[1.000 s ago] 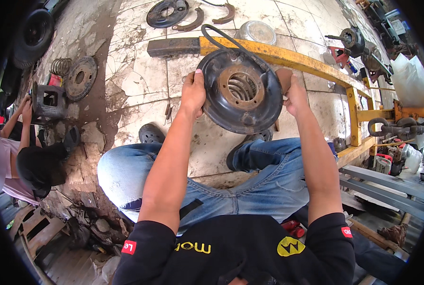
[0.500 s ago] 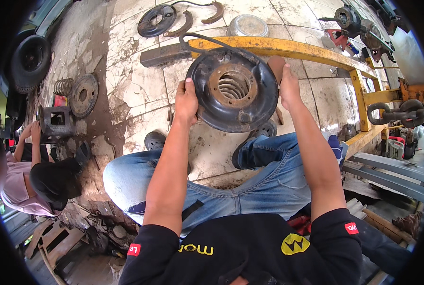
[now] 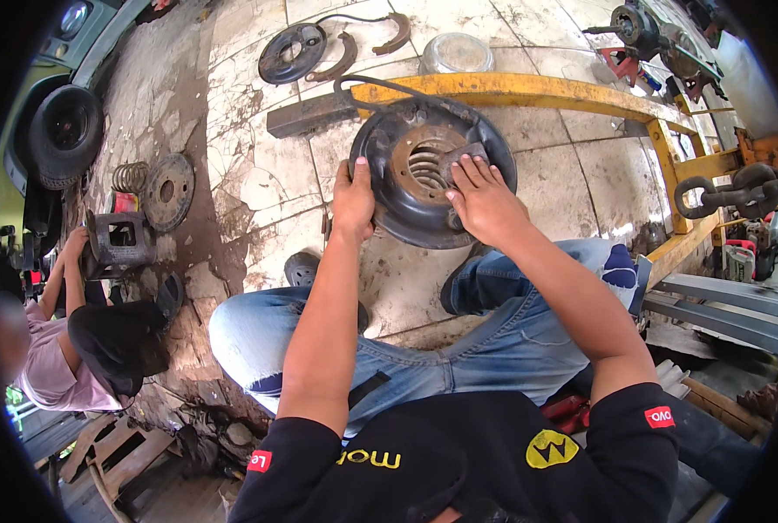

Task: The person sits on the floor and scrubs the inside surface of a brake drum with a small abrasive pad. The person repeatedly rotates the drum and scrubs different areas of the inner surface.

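A round black brake backing plate [image 3: 389, 213] with a rusty ring about its central hole is held tilted over the floor before me. Through the hole a coil spring [image 3: 424, 164] shows. My left hand [image 3: 354, 199] grips the plate's left rim, thumb on top. With fingers laid fairly flat, my right hand [image 3: 492, 199] presses a piece of sandpaper [image 3: 460, 159] onto the right side of the rusty ring. A black cable [image 3: 380, 80] loops from the plate's upper edge.
A yellow metal frame [image 3: 528, 91] runs behind the plate and down the right. Beyond it lie another backing plate [image 3: 291, 54], curved brake shoes [image 3: 336, 59] and a round silver drum [image 3: 457, 54]. At left, a person [image 3: 66, 357] sits touching a metal block [image 3: 120, 242].
My right hand has moved left with the sandpaper, from beside the plate's right rim onto the rusty ring. My left hand still grips the plate's left rim.
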`<state>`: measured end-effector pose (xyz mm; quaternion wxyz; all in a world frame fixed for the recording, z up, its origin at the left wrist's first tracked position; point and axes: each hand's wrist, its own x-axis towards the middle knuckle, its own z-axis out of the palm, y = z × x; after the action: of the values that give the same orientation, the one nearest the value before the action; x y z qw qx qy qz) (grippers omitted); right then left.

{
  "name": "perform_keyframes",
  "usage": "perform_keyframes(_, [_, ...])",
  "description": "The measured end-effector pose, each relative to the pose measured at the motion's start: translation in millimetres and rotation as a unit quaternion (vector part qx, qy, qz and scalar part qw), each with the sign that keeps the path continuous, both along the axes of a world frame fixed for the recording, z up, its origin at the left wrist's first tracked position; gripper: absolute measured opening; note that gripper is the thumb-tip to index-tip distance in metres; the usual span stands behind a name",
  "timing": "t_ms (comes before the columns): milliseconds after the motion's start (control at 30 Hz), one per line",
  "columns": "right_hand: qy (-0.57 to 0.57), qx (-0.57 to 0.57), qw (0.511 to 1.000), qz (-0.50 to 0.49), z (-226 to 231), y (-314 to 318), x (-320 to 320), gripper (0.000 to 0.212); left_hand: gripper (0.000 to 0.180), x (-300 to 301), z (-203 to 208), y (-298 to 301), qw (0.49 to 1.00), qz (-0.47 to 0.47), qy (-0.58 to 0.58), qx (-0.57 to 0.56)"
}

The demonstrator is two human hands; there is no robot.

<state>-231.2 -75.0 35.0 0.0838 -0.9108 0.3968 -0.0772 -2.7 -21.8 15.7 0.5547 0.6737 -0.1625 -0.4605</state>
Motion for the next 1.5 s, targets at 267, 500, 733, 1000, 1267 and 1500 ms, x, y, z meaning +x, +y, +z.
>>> perform_keyframes(267, [0.028, 0.010, 0.999, 0.019, -2, -23, 32, 0.053, 0.045, -5, 15, 2, 0.996, 0.016, 0.084, -0.036])
perform_keyframes(500, [0.058, 0.043, 0.997, -0.042, 1, -33, 45, 0.056, 0.039, -10, 22, -1, 0.999, 0.026, 0.021, -0.024])
perform_keyframes(733, [-0.012, 0.014, 1.000, 0.001, -8, -28, 63, 0.052, 0.042, -5, 7, 0, 0.996, 0.008, 0.043, -0.082])
perform_keyframes(1000, [0.037, -0.001, 0.997, 0.070, 6, -30, 69, 0.051, 0.043, -5, 6, -3, 0.998, 0.040, -0.002, -0.051])
perform_keyframes(1267, [0.064, 0.048, 0.985, 0.150, 51, -22, 31, 0.048, 0.053, 0, 11, 0, 0.999, -0.020, -0.020, -0.046])
perform_keyframes(1500, [0.072, 0.073, 0.975, 0.199, 31, 25, 11, 0.061, 0.060, 1, 7, -6, 0.999, 0.001, 0.010, -0.034])
